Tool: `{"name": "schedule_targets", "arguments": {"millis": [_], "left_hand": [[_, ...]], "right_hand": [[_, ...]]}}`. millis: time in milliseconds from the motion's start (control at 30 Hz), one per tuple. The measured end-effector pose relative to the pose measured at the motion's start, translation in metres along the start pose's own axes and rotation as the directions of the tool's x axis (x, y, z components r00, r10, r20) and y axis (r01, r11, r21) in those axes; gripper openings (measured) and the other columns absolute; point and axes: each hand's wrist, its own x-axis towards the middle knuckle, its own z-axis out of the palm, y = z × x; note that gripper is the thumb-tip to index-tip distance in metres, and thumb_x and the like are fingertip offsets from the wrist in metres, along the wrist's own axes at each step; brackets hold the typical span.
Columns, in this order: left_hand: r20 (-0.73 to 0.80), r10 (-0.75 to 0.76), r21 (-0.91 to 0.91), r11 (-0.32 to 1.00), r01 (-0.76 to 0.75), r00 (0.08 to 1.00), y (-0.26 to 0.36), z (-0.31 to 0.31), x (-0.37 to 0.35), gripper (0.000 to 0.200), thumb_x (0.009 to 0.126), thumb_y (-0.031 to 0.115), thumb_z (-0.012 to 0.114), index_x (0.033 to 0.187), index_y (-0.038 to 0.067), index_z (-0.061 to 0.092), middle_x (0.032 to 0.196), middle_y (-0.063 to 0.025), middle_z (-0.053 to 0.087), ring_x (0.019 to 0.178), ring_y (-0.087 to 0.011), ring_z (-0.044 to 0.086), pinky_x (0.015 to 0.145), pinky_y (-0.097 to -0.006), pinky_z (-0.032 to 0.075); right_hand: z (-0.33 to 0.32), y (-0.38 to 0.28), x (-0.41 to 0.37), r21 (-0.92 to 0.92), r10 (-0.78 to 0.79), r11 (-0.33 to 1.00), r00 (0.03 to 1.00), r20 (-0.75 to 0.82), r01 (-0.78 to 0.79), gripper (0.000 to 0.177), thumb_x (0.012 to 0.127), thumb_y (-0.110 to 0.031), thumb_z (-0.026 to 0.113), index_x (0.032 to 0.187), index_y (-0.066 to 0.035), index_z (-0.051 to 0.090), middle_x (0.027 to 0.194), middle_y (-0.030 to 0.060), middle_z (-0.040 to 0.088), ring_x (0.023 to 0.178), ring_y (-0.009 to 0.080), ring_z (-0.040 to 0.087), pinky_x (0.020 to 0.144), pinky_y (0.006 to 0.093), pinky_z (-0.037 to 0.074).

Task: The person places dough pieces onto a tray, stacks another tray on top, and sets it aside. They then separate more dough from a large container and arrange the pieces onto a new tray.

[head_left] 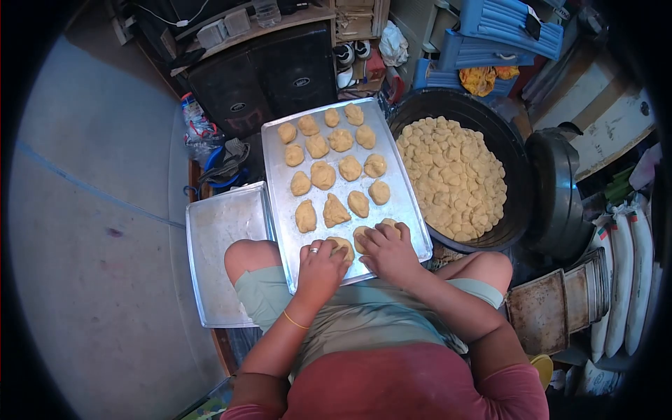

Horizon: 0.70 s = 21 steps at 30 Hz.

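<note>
Head view: the left hand (318, 269) curls down over a dough piece (342, 245) at the tray's (404, 206) near edge; the right hand (388, 253), fingers bent, presses another dough lump (360, 236) just beside it. Bare metal runs along the tray's right rim. A second tray (220, 238) abuts left, a dough-filled basin (476, 110) right. Palms hide both pieces' shapes.

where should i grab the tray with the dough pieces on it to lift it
Probably by the raised rim along the two long sides of the tray, your hands coming in from left and right, kept level. The dough pieces lie loose across the flat middle, and the left hand and right hand rest at its near end.
</note>
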Motion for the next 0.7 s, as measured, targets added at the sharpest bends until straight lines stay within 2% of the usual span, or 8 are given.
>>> {"name": "schedule_targets", "arguments": {"millis": [67, 200, 300, 367, 467, 600, 667, 700], "left_hand": [[-0.055, 0.006, -0.021, 1.000, -0.007, 0.998, 0.003, -0.003, 0.007, 0.029, 0.078, 0.020, 0.069, 0.104, 0.008, 0.068, 0.104, -0.0073, 0.060, 0.098, -0.0262, 0.053, 0.087, -0.0391, 0.037], [-0.199, 0.040, -0.013, 0.999, -0.043, 0.979, 0.006, 0.014, 0.038, 0.025, 0.079, 0.019, 0.067, 0.101, 0.008, 0.067, 0.104, -0.0072, 0.060, 0.097, -0.0272, 0.054, 0.086, -0.0392, 0.039], [-0.142, 0.007, 0.040, 0.999, -0.002, 0.990, 0.012, 0.013, 0.077, 0.023, 0.079, 0.016, 0.066, 0.101, 0.008, 0.068, 0.104, -0.0070, 0.061, 0.098, -0.0265, 0.055, 0.086, -0.0397, 0.040], [-0.096, 0.021, 0.045, 0.999, -0.017, 0.995, 0.003, 0.021, 0.092, 0.024, 0.079, 0.015, 0.065, 0.101, 0.008, 0.068, 0.104, -0.0067, 0.062, 0.099, -0.0258, 0.055, 0.086, -0.0398, 0.041], [-0.030, 0.036, 0.054, 0.998, -0.034, 0.999, -0.014, 0.037, 0.110, 0.024, 0.079, 0.013, 0.064, 0.102, 0.007, 0.068, 0.105, -0.0062, 0.063, 0.100, -0.0245, 0.056, 0.087, -0.0394, 0.041], [-0.002, 0.063, 0.057, 0.996, -0.063, 0.998, -0.019, 0.045, 0.114, 0.028, 0.078, 0.009, 0.062, 0.106, 0.007, 0.067, 0.108, -0.0069, 0.063, 0.102, -0.0247, 0.057, 0.088, -0.0367, 0.041], [0.002, 0.052, 0.033, 0.998, -0.052, 0.999, -0.017, 0.042, 0.111, 0.032, 0.080, 0.011, 0.061, 0.111, 0.007, 0.064, 0.114, -0.0081, 0.062, 0.107, -0.0253, 0.056, 0.090, -0.0383, 0.040], [0.010, 0.029, 0.005, 1.000, -0.029, 1.000, -0.016, 0.041, 0.107, 0.036, 0.082, 0.012, 0.060, 0.117, 0.008, 0.062, 0.120, -0.0093, 0.060, 0.112, -0.0260, 0.055, 0.092, -0.0399, 0.039]], "right_hand": [[-0.010, 0.004, 0.003, 0.116, 0.067, 0.992, 0.996, -0.062, -0.059, 0.039, 0.080, -0.024, 0.065, 0.117, -0.012, 0.060, 0.107, 0.0054, 0.059, 0.098, 0.0230, 0.053, 0.088, 0.0432, 0.038], [0.000, 0.051, 0.037, 0.224, 0.350, 0.913, 0.937, 0.002, -0.342, 0.041, 0.080, -0.019, 0.065, 0.118, -0.006, 0.059, 0.105, 0.0116, 0.058, 0.098, 0.0303, 0.054, 0.085, 0.0425, 0.043], [0.012, 0.064, 0.050, 0.303, 0.339, 0.904, 0.937, -0.080, -0.302, 0.039, 0.080, -0.017, 0.065, 0.117, -0.005, 0.060, 0.104, 0.0124, 0.058, 0.100, 0.0304, 0.055, 0.087, 0.0419, 0.045], [0.021, 0.070, 0.055, 0.307, 0.373, 0.873, 0.924, 0.082, -0.379, 0.038, 0.079, -0.016, 0.065, 0.115, -0.005, 0.061, 0.104, 0.0125, 0.058, 0.101, 0.0304, 0.055, 0.087, 0.0401, 0.046], [0.021, 0.070, 0.053, 0.267, 0.388, 0.868, 0.908, 0.160, -0.418, 0.037, 0.079, -0.015, 0.065, 0.114, -0.005, 0.061, 0.105, 0.0132, 0.058, 0.100, 0.0302, 0.055, 0.085, 0.0388, 0.047], [0.021, 0.064, 0.048, 0.266, 0.378, 0.881, 0.920, 0.103, -0.391, 0.037, 0.080, -0.018, 0.065, 0.114, -0.004, 0.061, 0.106, 0.0120, 0.058, 0.101, 0.0299, 0.055, 0.089, 0.0418, 0.045], [0.014, 0.057, 0.046, 0.126, 0.321, 0.939, 0.947, 0.011, -0.320, 0.042, 0.081, -0.021, 0.064, 0.119, -0.003, 0.058, 0.112, 0.0115, 0.058, 0.104, 0.0289, 0.054, 0.094, 0.0450, 0.040], [0.020, 0.058, 0.043, 0.212, 0.342, 0.916, 0.939, 0.030, -0.340, 0.050, 0.087, -0.028, 0.058, 0.129, -0.002, 0.051, 0.129, 0.0134, 0.053, 0.119, 0.0291, 0.049, 0.105, 0.0468, 0.032]]}}
